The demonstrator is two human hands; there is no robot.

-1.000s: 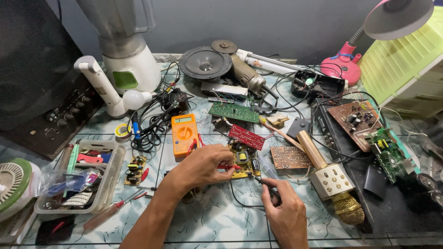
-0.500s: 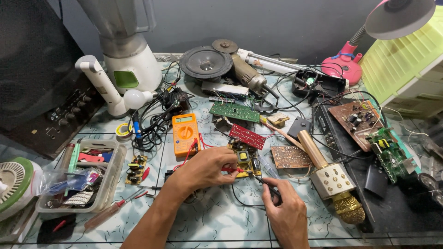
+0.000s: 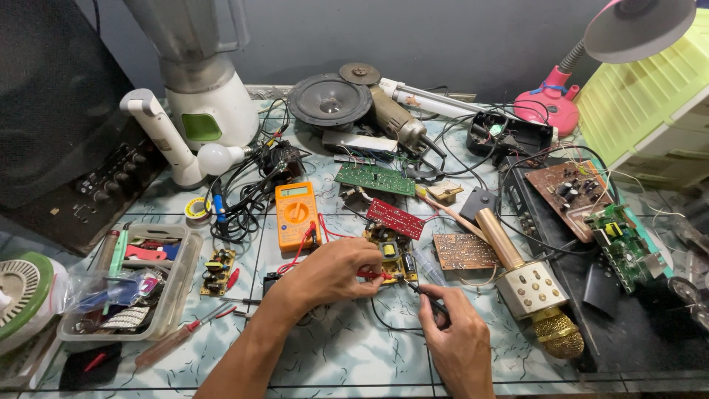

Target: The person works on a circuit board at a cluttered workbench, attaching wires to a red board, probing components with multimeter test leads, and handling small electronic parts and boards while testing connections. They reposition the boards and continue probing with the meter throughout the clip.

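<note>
My left hand (image 3: pixel 336 270) comes in from bottom centre, forearm angled up-right, fingers curled narrow and pinching the red probe (image 3: pixel 371 275), tip down on the small yellow circuit board (image 3: pixel 393 255) at centre frame. My right hand (image 3: pixel 456 340) sits lower right of centre, wrist at the bottom edge, fingers closed around the black probe (image 3: pixel 422 293), tip aimed up-left at the same board. Both hands low over the tiled table (image 3: pixel 340 355).

Counts: two probes, one per hand. One orange multimeter (image 3: pixel 296 213) just left of the board, red lead running to it. Circuit boards lying loose: one green long board (image 3: pixel 375 178) upper centre, one red board (image 3: pixel 395 218) touching the yellow one, one brown perforated board (image 3: pixel 463 250) right of it, one brown board (image 3: pixel 572 188) and one green board (image 3: pixel 624 244) at right, one small board (image 3: pixel 218 270) left of centre. One gold microphone (image 3: pixel 528 284) lower right. One speaker cone (image 3: pixel 329 99) top centre. One blender (image 3: pixel 203 74) upper left. One pink desk lamp (image 3: pixel 591 59) upper right. One clear plastic tray (image 3: pixel 133 288) of small parts, lower left. One red-handled screwdriver (image 3: pixel 177 341) beside the tray.
</note>
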